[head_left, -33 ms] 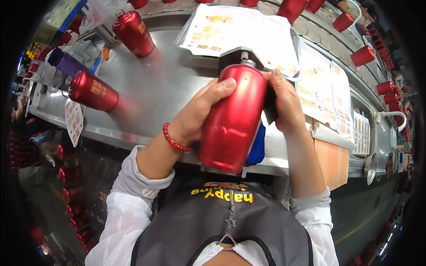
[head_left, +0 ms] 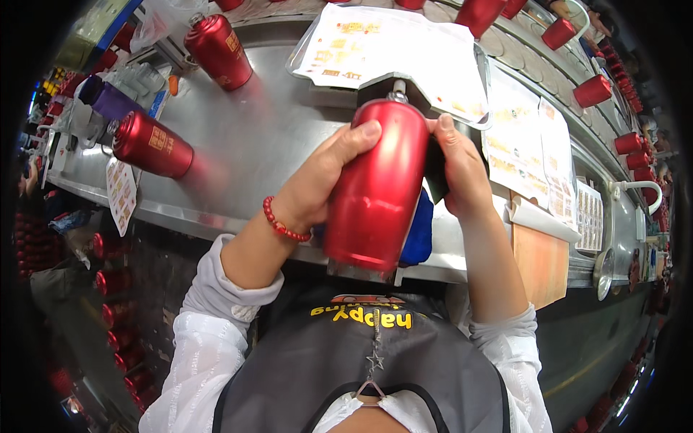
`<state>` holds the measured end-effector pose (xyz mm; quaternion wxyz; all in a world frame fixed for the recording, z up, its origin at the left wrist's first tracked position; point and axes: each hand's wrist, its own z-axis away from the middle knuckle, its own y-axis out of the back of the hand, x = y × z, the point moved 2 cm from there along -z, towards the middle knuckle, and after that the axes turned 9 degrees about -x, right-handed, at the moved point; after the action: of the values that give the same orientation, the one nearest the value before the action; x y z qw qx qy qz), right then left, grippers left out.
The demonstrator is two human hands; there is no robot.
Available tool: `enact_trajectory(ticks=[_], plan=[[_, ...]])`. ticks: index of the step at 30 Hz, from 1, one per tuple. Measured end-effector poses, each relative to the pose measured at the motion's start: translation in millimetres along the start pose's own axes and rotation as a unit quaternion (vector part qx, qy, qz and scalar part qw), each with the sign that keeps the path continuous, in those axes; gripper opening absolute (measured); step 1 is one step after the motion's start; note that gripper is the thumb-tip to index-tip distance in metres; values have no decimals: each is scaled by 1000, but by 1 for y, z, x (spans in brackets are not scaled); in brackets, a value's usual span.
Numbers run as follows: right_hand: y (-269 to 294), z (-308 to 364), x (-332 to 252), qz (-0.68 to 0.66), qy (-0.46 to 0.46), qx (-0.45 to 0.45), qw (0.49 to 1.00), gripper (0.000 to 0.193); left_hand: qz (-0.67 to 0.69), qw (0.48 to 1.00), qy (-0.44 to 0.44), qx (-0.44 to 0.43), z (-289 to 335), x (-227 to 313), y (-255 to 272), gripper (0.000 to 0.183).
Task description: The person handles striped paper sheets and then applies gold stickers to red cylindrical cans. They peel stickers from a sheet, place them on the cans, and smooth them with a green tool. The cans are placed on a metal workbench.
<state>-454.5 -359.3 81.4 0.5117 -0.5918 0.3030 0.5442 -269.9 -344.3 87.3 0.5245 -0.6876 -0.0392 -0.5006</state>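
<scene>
Red and glossy, a metal bottle [head_left: 375,187] sits between both hands above the near edge of the table [head_left: 289,130], tilted so that its base points back at the person and its narrow silver neck points away. The left hand [head_left: 317,184] wraps around the bottle's left flank, thumb up near the shoulder, fingers closed on the body; a red bead bracelet [head_left: 283,225] circles that wrist. The right hand [head_left: 458,169] closes on the upper right side, its fingers curled around a dark part there that cannot be made out clearly. The grip from both sides seems meant to steady the bottle while its neck meets a grey fixture [head_left: 404,81] just beyond the hands. Something blue [head_left: 419,231] shows just under the bottle, mostly hidden.

Beyond the fixture lies a tray of printed sheets [head_left: 375,50], and more sheets [head_left: 516,148] run off past the right hand. Well off to the left of the left hand two more red bottles lie on their sides on the steel, one nearer [head_left: 151,144] and one farther away [head_left: 219,50], probably waiting within reach. Past the right hand, red cups [head_left: 592,90] line up along a conveyor. The person wears a grey apron [head_left: 361,361] over white sleeves.
</scene>
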Motion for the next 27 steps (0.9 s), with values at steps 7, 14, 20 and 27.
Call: enact_trajectory(ticks=[7, 14, 20, 27], plan=[[11, 6, 9, 100, 22, 14, 995, 44, -9, 999, -22, 35, -6, -9, 3, 40], [103, 9, -38, 566, 173, 102, 800, 29, -48, 997, -22, 51, -6, -7, 1, 56], [114, -35, -54, 765, 164, -3, 623, 37, -103, 993, -32, 50, -14, -3, 6, 65], [121, -108, -46, 836, 50, -63, 543, 30, -117, 991, -28, 57, -19, -3, 9, 75]])
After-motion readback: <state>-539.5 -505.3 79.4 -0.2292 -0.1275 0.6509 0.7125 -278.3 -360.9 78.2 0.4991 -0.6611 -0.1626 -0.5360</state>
